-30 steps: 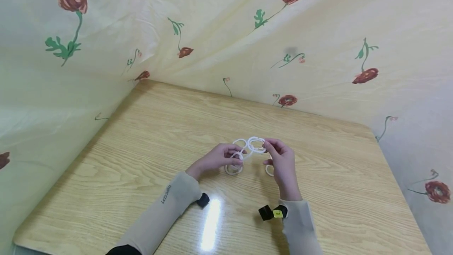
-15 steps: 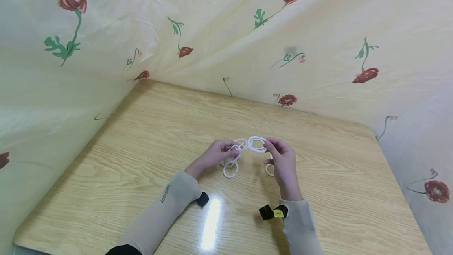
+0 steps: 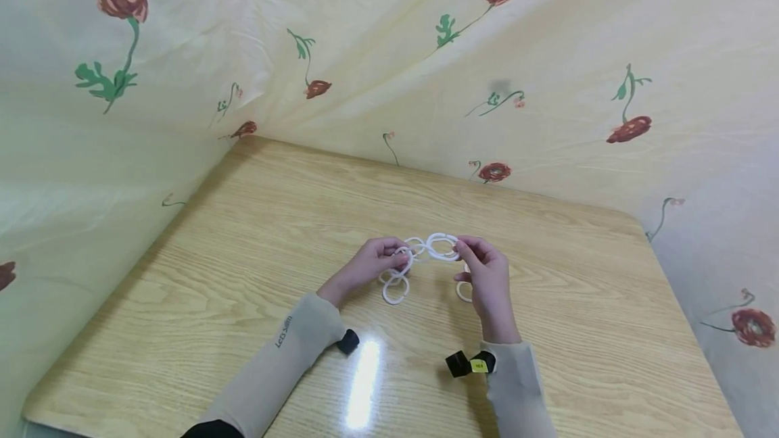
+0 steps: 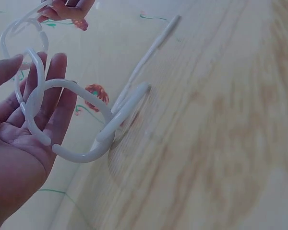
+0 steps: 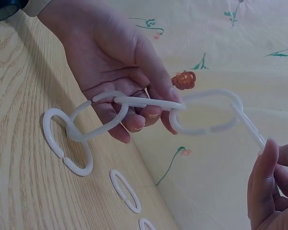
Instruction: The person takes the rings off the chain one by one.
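Floral cloth (image 3: 365, 53): hanging beyond both grips, cream, printed with red flowers and green leaves
Right hand (image 3: 487, 272): pinching an edge-on link of the white chain (image 5: 151, 103) between thumb and fingers
Left hand (image 3: 377, 259): pinching the same chain between thumb and fingers, palm side showing to its wrist view
White chain: strung from grip to grip above the tabletop (image 3: 292, 222), made of gapped rings, with a broad ring (image 5: 194, 131) between the hands
Right tail (image 5: 108, 129): dropping below the right grip to a last ring (image 5: 48, 139); touching wood or not, cannot tell
Left tail (image 4: 81, 157): hanging below the left grip, ring through ring
Low rings (image 5: 116, 186): lying on wood below the grips; linked to the chain or not, cannot tell
Sleeves (image 3: 286, 350): behind each grip, light beige-grey, lettered on the left
Black devices (image 3: 459, 364): worn at both wrists, behind the grips, yellow tag (image 3: 479, 366) on the right
Glare streak (image 3: 362, 384): on wood nearer the body than the grips, between the forearms
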`<state>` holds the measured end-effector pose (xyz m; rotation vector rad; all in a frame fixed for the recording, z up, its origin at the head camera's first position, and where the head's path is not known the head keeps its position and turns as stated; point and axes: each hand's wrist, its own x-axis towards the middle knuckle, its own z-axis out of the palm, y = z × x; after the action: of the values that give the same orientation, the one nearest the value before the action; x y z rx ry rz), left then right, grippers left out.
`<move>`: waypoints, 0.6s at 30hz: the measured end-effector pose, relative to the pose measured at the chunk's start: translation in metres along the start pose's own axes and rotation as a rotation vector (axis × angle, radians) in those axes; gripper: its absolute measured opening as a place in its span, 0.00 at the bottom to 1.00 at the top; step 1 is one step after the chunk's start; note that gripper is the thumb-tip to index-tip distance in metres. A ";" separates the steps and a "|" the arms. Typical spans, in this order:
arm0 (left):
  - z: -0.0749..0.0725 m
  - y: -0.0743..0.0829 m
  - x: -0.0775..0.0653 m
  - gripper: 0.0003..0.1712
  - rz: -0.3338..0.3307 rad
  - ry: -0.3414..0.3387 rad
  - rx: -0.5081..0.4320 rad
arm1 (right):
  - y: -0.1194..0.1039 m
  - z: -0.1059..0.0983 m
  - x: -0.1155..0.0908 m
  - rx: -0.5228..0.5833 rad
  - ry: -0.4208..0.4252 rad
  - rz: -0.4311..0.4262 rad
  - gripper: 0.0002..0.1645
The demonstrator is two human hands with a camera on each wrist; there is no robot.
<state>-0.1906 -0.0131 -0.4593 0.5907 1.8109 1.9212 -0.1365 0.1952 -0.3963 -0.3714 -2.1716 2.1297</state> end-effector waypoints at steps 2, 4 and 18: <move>0.001 0.001 -0.001 0.15 0.008 -0.006 -0.011 | 0.000 0.000 0.000 -0.002 0.001 0.000 0.04; 0.002 0.001 -0.001 0.15 0.020 -0.007 -0.010 | 0.000 0.000 0.000 -0.005 0.003 0.001 0.04; 0.004 0.003 -0.001 0.12 0.082 0.020 0.049 | 0.002 -0.001 0.001 -0.014 -0.002 0.012 0.06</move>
<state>-0.1874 -0.0105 -0.4561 0.6740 1.8784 1.9472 -0.1371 0.1963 -0.3986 -0.3842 -2.1921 2.1232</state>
